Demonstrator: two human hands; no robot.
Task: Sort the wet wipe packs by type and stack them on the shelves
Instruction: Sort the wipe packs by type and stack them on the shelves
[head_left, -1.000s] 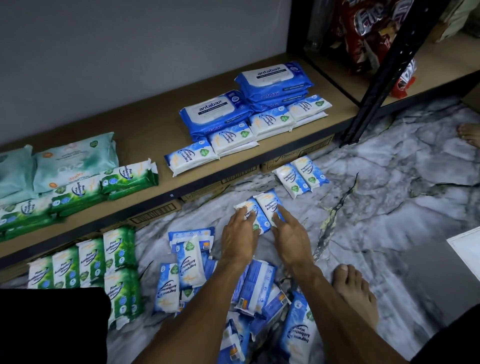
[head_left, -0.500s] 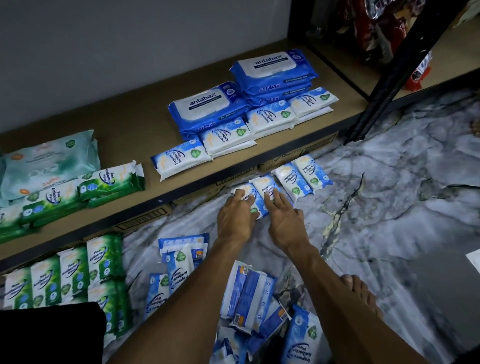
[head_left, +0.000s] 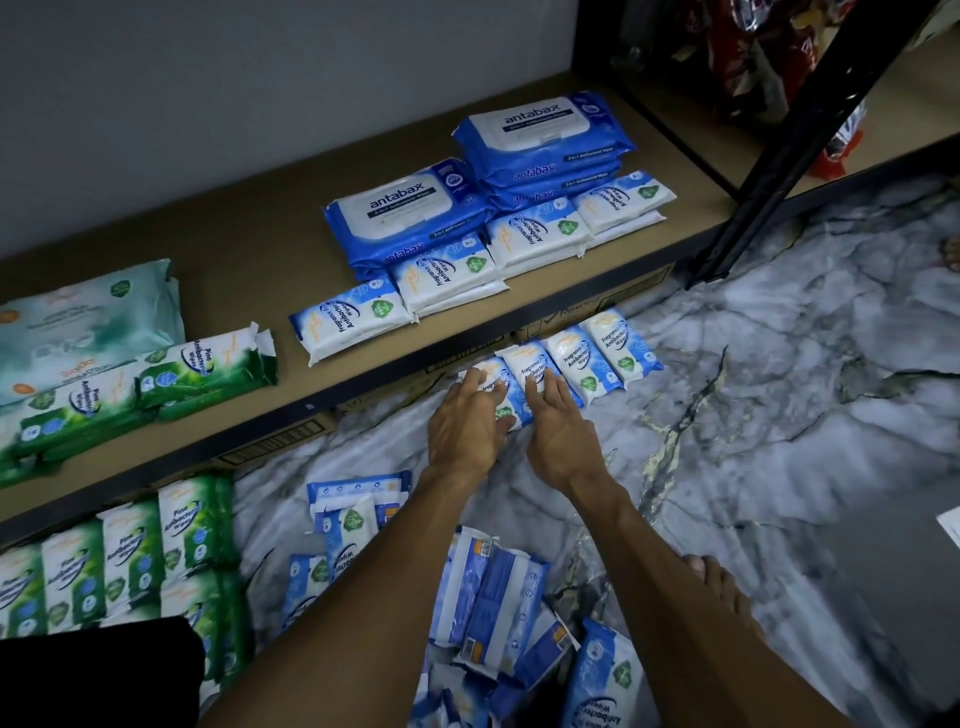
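Several small blue-and-white wipe packs lie in a row on the marble floor against the shelf's front edge. My left hand lies flat on the leftmost pack. With straight fingers my right hand touches the pack beside it. On the low shelf sit a row of the same small blue packs, big blue antabax packs behind them, and green pine packs at the left.
A loose heap of blue packs lies on the floor under my forearms. Green packs stand in rows at the lower left. A black shelf post rises at the right. My bare foot rests on the floor.
Both hands slid two blue packs forward across the floor, up against the shelf edge beside the two packs lying there. The camera has leaned forward with them.
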